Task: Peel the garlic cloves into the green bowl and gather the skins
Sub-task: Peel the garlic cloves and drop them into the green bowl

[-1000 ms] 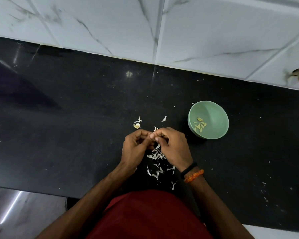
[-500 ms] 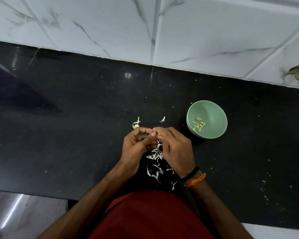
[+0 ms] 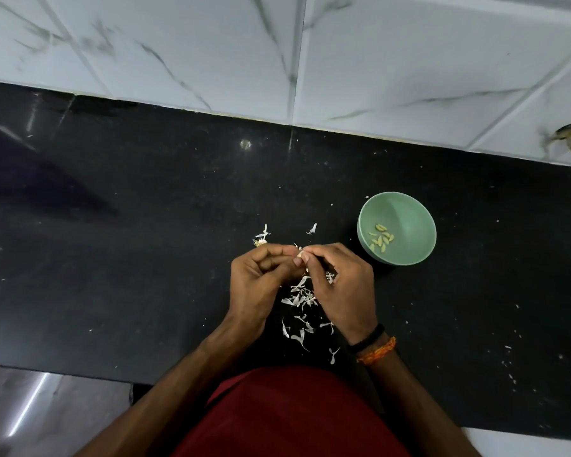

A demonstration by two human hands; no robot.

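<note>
Peeling one garlic clove over the black counter

The left hand (image 3: 256, 285) and right hand (image 3: 342, 291) both pinch a small garlic clove (image 3: 299, 253) between the fingertips. Compared with one second before, the hands sit almost the same, so the peeling goes on and this clove is not ready yet. Loose skins (image 3: 299, 298) lie scattered under the hands, not gathered. At right, the green bowl (image 3: 406, 209) holds several peeled cloves (image 3: 380, 240). The counter (image 3: 129, 258) is dark, below a white marble-look tile wall (image 3: 409, 61).

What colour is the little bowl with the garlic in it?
The bowl is pale green, inside and out. The head view, the only one, shows it.
</note>
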